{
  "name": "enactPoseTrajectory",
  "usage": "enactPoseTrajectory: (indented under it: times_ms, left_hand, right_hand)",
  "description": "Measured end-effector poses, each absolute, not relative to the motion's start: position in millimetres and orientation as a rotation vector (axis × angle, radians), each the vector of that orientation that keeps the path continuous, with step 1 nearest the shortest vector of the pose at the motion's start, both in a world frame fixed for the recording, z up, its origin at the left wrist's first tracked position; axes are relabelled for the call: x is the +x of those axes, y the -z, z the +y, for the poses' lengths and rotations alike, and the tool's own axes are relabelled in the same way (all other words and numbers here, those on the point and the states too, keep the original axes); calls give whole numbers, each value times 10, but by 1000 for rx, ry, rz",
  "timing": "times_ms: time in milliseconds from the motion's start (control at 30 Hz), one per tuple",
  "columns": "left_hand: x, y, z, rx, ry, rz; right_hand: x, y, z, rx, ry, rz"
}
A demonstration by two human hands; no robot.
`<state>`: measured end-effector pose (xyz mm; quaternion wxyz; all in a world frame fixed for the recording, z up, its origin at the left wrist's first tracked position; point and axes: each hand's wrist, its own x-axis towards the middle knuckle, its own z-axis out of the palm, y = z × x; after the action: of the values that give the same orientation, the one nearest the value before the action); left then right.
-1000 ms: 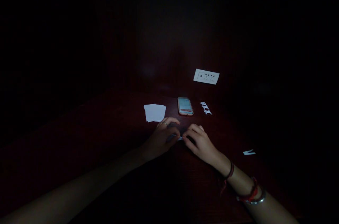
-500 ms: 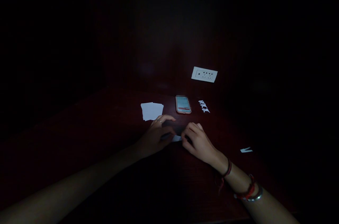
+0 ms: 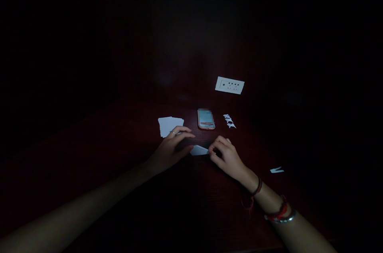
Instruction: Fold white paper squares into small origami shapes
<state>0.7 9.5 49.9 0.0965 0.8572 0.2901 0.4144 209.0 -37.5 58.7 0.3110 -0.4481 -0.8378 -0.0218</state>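
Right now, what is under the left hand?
The fingers of the left hand overlap the near edge of the white paper stack, and the thumb tip is at the left end of the small white paper. What lies under the palm is covered.

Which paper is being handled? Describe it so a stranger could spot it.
On the dark red table, find the left hand and right hand. The handled paper lies between them. Unlike the wide white stack or the V-shaped scrap, it is small, angular, with a hand at each end.
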Motion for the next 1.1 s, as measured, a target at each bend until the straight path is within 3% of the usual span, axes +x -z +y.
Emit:
enactPoseTrajectory:
  times_ms: [467, 1100]
  left_hand:
    - [103, -440, 54, 2520, -885, 744]
    - [97, -478, -32, 2628, -956, 735]
  right_hand:
    - [2016, -589, -429, -1111, -68, -2272]
    - [2085, -583, -390, -1150, 9, -2318]
